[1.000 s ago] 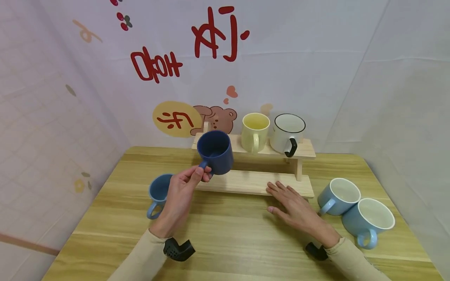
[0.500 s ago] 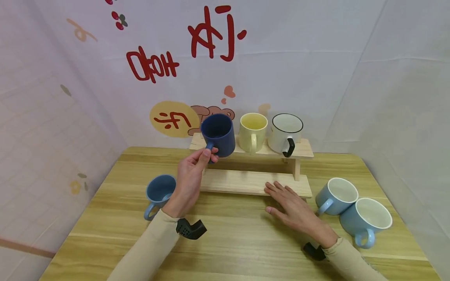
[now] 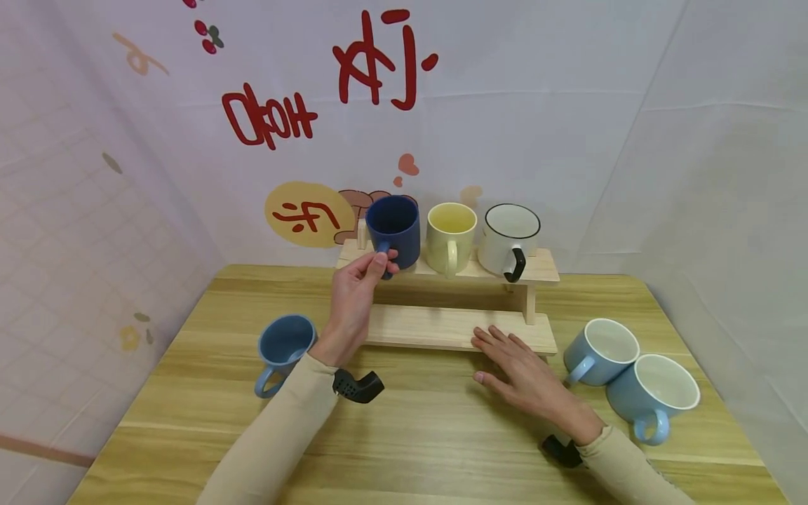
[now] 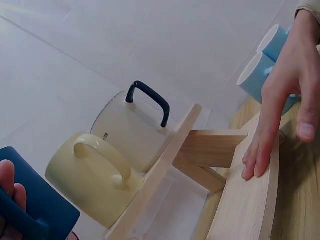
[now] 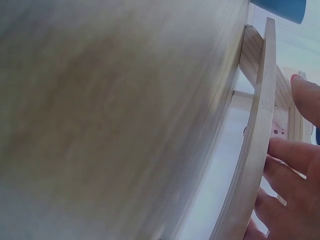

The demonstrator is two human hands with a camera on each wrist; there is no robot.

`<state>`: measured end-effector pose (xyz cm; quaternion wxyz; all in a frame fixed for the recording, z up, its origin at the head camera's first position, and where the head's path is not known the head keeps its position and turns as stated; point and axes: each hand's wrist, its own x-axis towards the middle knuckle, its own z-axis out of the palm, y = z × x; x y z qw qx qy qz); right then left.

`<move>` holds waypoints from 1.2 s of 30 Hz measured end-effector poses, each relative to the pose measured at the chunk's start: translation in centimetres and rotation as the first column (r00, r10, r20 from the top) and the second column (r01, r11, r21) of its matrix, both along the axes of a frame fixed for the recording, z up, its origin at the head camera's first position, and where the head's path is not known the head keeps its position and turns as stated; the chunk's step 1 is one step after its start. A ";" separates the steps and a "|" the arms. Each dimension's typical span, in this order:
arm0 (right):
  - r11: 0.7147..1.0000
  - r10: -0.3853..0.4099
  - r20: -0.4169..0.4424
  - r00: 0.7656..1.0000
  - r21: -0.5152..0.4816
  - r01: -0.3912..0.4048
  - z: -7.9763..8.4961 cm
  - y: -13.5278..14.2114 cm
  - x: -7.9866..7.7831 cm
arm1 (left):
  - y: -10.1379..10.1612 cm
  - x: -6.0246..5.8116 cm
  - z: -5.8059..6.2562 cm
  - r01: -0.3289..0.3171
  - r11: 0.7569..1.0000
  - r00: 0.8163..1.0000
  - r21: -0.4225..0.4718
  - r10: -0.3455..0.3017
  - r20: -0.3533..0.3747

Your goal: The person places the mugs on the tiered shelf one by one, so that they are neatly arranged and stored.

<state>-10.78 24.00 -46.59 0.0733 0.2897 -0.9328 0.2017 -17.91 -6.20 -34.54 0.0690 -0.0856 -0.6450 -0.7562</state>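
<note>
My left hand (image 3: 355, 294) pinches the handle of a dark blue mug (image 3: 398, 228), held upright at the left end of the wooden rack's top shelf (image 3: 543, 266). Whether its base touches the wood I cannot tell. To its right on that shelf stand a yellow mug (image 3: 451, 238) and a white mug (image 3: 510, 242) with a black rim and black handle. My right hand (image 3: 524, 379) lies with fingers spread on the right part of the lower shelf (image 3: 435, 326). In the left wrist view, the dark blue mug (image 4: 37, 195) is partly cut off.
A medium-blue mug (image 3: 284, 344) stands on the table (image 3: 416, 449) left of the rack, near my left forearm. Two light blue mugs with white insides, a smaller one (image 3: 602, 354) and a wider one (image 3: 653, 393), stand together beyond my right hand. A white printed cloth (image 3: 536, 140) hangs behind.
My left hand has carried the dark blue mug up and slightly right, from in front of the rack to the top shelf beside the yellow mug. My right hand stays on the lower shelf.
</note>
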 end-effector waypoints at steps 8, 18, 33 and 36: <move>1.000 -0.003 -0.001 1.000 0.003 0.003 -0.1 0.0 0.0 | 0.2 -1.0 -0.9 -0.019 1.000 0.999 -0.019 0.019 0.027; 1.000 -0.002 0.001 1.000 0.002 0.002 0.1 0.0 0.1 | 0.6 -1.8 -1.2 -0.020 0.999 0.998 -0.032 0.022 0.058; 1.000 0.008 -0.010 1.000 0.006 -0.008 -0.1 0.0 -0.1 | 0.5 -2.4 -1.8 0.003 0.998 0.996 -0.062 0.003 0.094; 1.000 0.002 -0.013 1.000 0.004 -0.002 -0.1 0.0 0.0 | 0.5 -2.5 -1.7 0.029 0.996 0.997 -0.081 -0.024 0.069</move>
